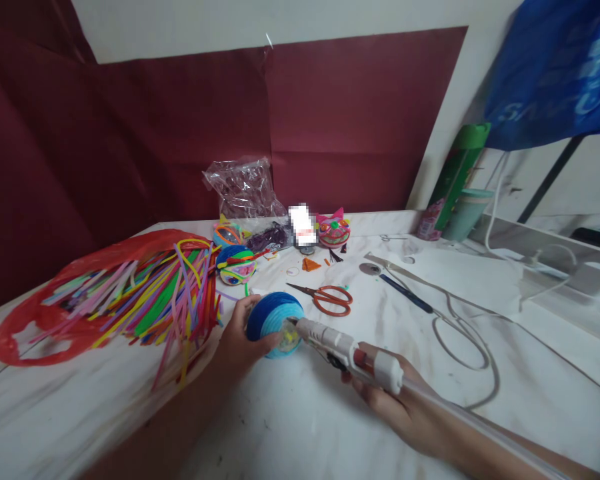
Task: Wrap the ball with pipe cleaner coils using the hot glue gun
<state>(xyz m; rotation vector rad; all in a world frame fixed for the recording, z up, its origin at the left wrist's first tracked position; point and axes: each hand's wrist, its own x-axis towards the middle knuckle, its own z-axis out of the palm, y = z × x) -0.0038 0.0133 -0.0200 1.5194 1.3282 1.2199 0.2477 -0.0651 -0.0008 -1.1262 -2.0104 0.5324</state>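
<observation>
My left hand (240, 333) is wrapped around a ball (274, 319) covered in dark and light blue windings, holding it just above the white table (290, 413). My right hand (385, 393) grips a white hot glue gun (347, 350). The gun's nozzle touches the ball's bare lower right side. A clear glue stick trails back from the gun along my right forearm.
A red plastic bag (55, 313) full of coloured pipe cleaners (165, 287) lies at left. Orange-handled scissors (327, 297), finished decorated balls (236, 264), a pink cat-faced piece (333, 230) and a clear bag (243, 187) sit behind. A white cord (460, 327) loops at right.
</observation>
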